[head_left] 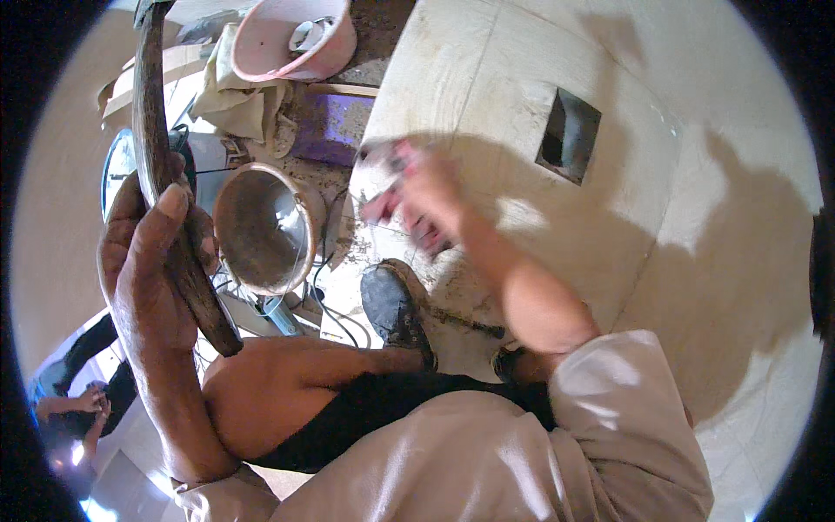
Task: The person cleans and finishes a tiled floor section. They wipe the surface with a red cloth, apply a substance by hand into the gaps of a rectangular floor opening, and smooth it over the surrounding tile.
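Note:
My left hand (156,226) is closed round a long, worn wooden handle (150,96) at the left; its head is cut off at the top edge. My right hand (430,187) is smeared by motion over the pale tiled surface (470,61), closed on a pink-and-grey item that I cannot make out. To its right, the surface has a square dark opening (567,137). Below that hand is my dark shoe (387,304).
Left stand an empty round bucket (235,222), a pink tub (257,48), a purple tray (330,130), beige sacking (230,96) and cables (344,322). A short rod (461,322) lies by my feet. Another person (74,404) is at the lower left.

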Demonstrator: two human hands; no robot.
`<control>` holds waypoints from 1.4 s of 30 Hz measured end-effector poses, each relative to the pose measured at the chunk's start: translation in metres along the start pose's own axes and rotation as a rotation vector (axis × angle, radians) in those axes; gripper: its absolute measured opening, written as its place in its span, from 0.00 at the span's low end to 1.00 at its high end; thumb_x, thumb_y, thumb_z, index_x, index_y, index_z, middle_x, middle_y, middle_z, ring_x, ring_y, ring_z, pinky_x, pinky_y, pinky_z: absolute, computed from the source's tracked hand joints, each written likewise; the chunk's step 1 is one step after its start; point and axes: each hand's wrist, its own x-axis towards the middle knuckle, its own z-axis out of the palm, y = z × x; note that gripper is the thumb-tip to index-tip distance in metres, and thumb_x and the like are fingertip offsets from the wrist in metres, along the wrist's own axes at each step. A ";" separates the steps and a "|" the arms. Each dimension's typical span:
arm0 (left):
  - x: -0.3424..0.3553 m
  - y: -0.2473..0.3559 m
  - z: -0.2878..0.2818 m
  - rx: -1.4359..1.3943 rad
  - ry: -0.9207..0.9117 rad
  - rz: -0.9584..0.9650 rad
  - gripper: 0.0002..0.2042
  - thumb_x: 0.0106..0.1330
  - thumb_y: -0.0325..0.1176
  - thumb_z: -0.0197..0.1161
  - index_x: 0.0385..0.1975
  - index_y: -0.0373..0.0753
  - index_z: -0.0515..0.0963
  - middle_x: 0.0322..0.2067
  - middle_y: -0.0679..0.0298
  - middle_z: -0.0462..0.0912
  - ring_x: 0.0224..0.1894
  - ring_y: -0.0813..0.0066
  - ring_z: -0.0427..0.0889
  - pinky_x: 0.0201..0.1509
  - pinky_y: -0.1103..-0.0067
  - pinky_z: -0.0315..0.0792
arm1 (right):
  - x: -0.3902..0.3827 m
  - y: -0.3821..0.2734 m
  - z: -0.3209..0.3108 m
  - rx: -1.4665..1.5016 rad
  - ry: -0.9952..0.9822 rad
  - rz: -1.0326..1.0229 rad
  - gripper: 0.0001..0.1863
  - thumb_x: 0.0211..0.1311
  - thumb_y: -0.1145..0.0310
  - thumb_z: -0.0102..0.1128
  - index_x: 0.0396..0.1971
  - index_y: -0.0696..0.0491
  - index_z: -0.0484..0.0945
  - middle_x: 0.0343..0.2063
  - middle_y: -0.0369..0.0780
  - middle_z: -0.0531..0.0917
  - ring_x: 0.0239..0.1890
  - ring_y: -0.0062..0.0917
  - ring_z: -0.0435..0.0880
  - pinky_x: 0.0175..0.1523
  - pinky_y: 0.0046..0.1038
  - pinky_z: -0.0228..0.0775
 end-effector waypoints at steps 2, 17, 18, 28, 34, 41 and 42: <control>-0.004 -0.002 -0.009 -0.030 -0.011 0.059 0.19 0.66 0.34 0.65 0.52 0.30 0.75 0.30 0.65 0.78 0.23 0.81 0.76 0.25 0.86 0.68 | 0.034 -0.009 -0.063 -0.092 0.251 0.068 0.14 0.70 0.60 0.53 0.45 0.53 0.81 0.26 0.44 0.85 0.25 0.31 0.84 0.31 0.38 0.76; -0.051 0.014 -0.025 0.073 0.117 0.080 0.22 0.66 0.37 0.65 0.53 0.27 0.73 0.24 0.65 0.78 0.20 0.83 0.75 0.23 0.88 0.71 | -0.002 -0.006 0.145 -0.709 -0.218 -0.185 0.31 0.55 0.65 0.67 0.61 0.47 0.71 0.62 0.50 0.70 0.60 0.54 0.73 0.62 0.57 0.66; -0.059 0.016 -0.024 0.098 0.150 0.058 0.22 0.66 0.37 0.66 0.53 0.27 0.74 0.24 0.65 0.78 0.20 0.83 0.76 0.23 0.88 0.70 | 0.002 -0.012 0.137 -0.689 -0.160 -0.233 0.31 0.55 0.65 0.67 0.61 0.47 0.71 0.62 0.50 0.70 0.60 0.54 0.73 0.62 0.57 0.66; -0.073 0.008 -0.035 0.048 0.108 0.066 0.20 0.66 0.31 0.65 0.55 0.28 0.73 0.29 0.66 0.78 0.21 0.84 0.74 0.23 0.88 0.69 | 0.037 -0.011 0.051 -0.495 -0.275 -0.200 0.26 0.56 0.63 0.69 0.57 0.41 0.79 0.39 0.49 0.86 0.43 0.43 0.86 0.51 0.44 0.78; -0.051 0.012 -0.011 0.163 0.037 0.037 0.20 0.66 0.30 0.65 0.55 0.30 0.73 0.29 0.66 0.79 0.25 0.85 0.76 0.28 0.87 0.70 | -0.055 0.059 -0.031 -0.898 -0.468 -0.439 0.32 0.54 0.63 0.64 0.62 0.41 0.72 0.53 0.49 0.79 0.63 0.46 0.72 0.64 0.54 0.63; -0.038 0.005 0.014 0.413 -0.221 0.042 0.17 0.62 0.34 0.68 0.47 0.32 0.77 0.34 0.64 0.81 0.32 0.79 0.77 0.35 0.80 0.72 | -0.156 0.131 -0.236 -1.242 -0.549 0.489 0.23 0.48 0.61 0.71 0.45 0.55 0.83 0.51 0.49 0.83 0.50 0.46 0.83 0.51 0.46 0.77; -0.035 -0.001 0.020 0.372 -0.240 0.074 0.17 0.61 0.35 0.69 0.45 0.32 0.78 0.32 0.64 0.81 0.31 0.78 0.77 0.36 0.79 0.72 | -0.170 0.129 -0.255 -1.274 -0.580 0.586 0.24 0.48 0.59 0.72 0.45 0.55 0.82 0.49 0.50 0.83 0.50 0.46 0.84 0.53 0.44 0.76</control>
